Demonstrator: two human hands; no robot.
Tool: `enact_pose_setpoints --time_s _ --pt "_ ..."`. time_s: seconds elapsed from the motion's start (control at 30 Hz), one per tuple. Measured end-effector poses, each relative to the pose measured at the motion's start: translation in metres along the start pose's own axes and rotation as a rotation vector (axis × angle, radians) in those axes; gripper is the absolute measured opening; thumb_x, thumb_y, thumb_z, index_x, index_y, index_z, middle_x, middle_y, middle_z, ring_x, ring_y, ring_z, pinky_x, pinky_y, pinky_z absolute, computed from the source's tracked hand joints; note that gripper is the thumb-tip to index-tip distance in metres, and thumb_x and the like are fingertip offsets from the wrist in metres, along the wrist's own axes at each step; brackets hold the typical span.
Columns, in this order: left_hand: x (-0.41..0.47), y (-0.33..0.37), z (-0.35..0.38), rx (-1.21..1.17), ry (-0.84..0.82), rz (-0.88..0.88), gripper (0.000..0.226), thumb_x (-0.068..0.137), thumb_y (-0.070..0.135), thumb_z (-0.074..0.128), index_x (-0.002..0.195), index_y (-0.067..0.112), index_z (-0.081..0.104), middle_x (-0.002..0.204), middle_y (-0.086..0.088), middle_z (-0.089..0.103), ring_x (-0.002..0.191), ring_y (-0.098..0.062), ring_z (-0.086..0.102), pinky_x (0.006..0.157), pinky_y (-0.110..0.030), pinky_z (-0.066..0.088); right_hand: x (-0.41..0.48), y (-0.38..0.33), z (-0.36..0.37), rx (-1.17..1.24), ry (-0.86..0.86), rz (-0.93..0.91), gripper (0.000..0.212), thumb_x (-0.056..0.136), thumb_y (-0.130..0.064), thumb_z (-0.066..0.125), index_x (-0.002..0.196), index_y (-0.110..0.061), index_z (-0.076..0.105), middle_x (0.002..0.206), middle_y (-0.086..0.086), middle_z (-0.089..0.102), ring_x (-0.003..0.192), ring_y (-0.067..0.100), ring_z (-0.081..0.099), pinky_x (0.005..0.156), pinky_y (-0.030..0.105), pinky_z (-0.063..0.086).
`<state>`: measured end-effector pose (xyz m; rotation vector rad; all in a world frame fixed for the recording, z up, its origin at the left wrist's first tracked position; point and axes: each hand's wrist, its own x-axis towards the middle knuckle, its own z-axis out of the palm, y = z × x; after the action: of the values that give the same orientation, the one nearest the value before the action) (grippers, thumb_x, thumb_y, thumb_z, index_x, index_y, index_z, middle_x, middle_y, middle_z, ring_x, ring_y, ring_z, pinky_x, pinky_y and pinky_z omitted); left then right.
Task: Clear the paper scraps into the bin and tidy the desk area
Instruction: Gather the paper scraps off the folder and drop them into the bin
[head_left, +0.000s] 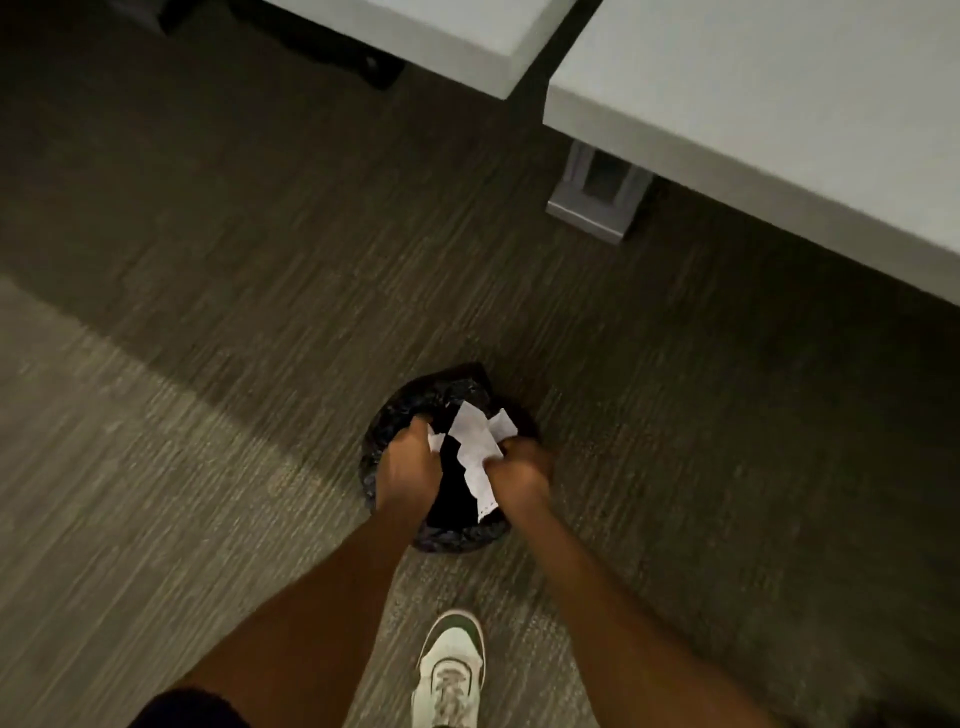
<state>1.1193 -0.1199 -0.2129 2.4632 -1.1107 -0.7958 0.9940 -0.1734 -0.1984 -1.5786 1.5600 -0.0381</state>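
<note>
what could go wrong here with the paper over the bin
1. The paper scraps stick out sideways from both hands, left hand and right hand; a piece reaching past the bin rim could likely land on the carpet.
2. The small piece in the left grip is barely pinched and may flutter off when released.
3. The black liner looks loosely bunched at the rim, so hands pressing down might pull it in.
</note>
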Motion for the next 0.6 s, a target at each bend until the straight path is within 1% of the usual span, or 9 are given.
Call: enact_pose_setpoints --time_s 0.03,0.1,0.17,0.23,0.3,0.37,0.43,0.5,0.6 --pt "0.006 -0.007 0.009 0.009 -0.011 -0.027 0.025 0.089 0.010 0.055 0.113 0.002 0.054 0.102 -0.022 0.065 0.095 -0.040 0.061 0.073 -0.042 0.048 0.010 0.004 0.011 -0.013 -0.037 0.025 0.024 0.087 -0.016 0.060 0.105 0.000 0.068 0.106 0.019 0.069 0.100 0.032 0.063 0.079 0.029 0.041" --pt "0.017 -0.018 0.025 0.035 -0.034 -0.059 0.029 0.090 0.013 0.055 0.117 0.004 0.051 0.100 -0.022 0.065 0.093 -0.041 0.061 0.067 -0.039 0.045 0.028 0.014 0.029 -0.046 -0.086 0.047 0.025 0.089 -0.021 0.058 0.104 -0.003 0.067 0.105 0.018 0.069 0.099 0.033 0.062 0.073 0.029 0.040" --pt "0.024 -0.025 0.037 0.053 -0.070 -0.049 0.038 0.088 0.012 0.057 0.123 0.003 0.044 0.100 -0.022 0.064 0.092 -0.041 0.061 0.065 -0.040 0.046 0.039 0.023 0.043 -0.101 -0.123 0.049 0.025 0.089 -0.022 0.058 0.105 -0.005 0.066 0.107 0.017 0.068 0.100 0.034 0.062 0.075 0.031 0.043" --pt "0.028 -0.028 0.046 0.070 -0.114 -0.070 0.058 0.085 0.013 0.060 0.136 0.005 0.033 0.106 -0.023 0.062 0.096 -0.040 0.061 0.072 -0.044 0.051 0.044 0.030 0.050 -0.138 -0.152 0.049 0.029 0.089 -0.027 0.057 0.107 -0.006 0.066 0.110 0.016 0.067 0.102 0.033 0.061 0.080 0.033 0.045" --pt "0.028 -0.026 0.048 0.080 -0.152 -0.148 0.076 0.082 0.016 0.064 0.143 0.009 0.020 0.113 -0.024 0.058 0.102 -0.040 0.059 0.081 -0.048 0.051 0.045 0.035 0.054 -0.140 -0.157 0.054 0.032 0.089 -0.034 0.058 0.104 -0.008 0.067 0.106 0.014 0.069 0.100 0.033 0.062 0.080 0.033 0.045" --pt "0.027 -0.021 0.048 0.207 -0.177 -0.179 0.089 0.077 0.022 0.071 0.145 0.009 0.014 0.116 -0.024 0.058 0.103 -0.039 0.059 0.084 -0.048 0.051 0.043 0.037 0.053 -0.176 -0.170 0.032 0.032 0.086 -0.036 0.061 0.104 -0.011 0.068 0.106 0.013 0.069 0.100 0.032 0.063 0.082 0.035 0.048" --pt "0.022 -0.012 0.048 0.369 -0.162 -0.145 0.102 0.071 0.030 0.079 0.144 0.005 0.014 0.117 -0.024 0.055 0.104 -0.039 0.058 0.084 -0.047 0.050 0.041 0.036 0.048 -0.210 -0.181 0.008 0.039 0.084 -0.038 0.062 0.115 -0.015 0.063 0.117 0.012 0.065 0.107 0.032 0.060 0.088 0.036 0.048" --pt "0.014 0.004 0.046 0.449 -0.134 -0.112 0.099 0.071 0.033 0.079 0.142 0.002 0.019 0.120 -0.025 0.053 0.107 -0.041 0.055 0.085 -0.047 0.049 0.038 0.034 0.037 -0.222 -0.176 0.005 0.043 0.084 -0.040 0.060 0.120 -0.016 0.059 0.123 0.011 0.062 0.111 0.031 0.058 0.091 0.036 0.047" --pt "0.002 0.037 0.040 0.494 -0.071 -0.011 0.075 0.077 0.028 0.073 0.133 -0.001 0.033 0.120 -0.026 0.053 0.108 -0.043 0.052 0.082 -0.048 0.048 0.026 0.036 0.004 -0.203 -0.145 0.018 0.044 0.086 -0.044 0.057 0.120 -0.018 0.059 0.127 0.010 0.058 0.115 0.030 0.054 0.091 0.035 0.044"
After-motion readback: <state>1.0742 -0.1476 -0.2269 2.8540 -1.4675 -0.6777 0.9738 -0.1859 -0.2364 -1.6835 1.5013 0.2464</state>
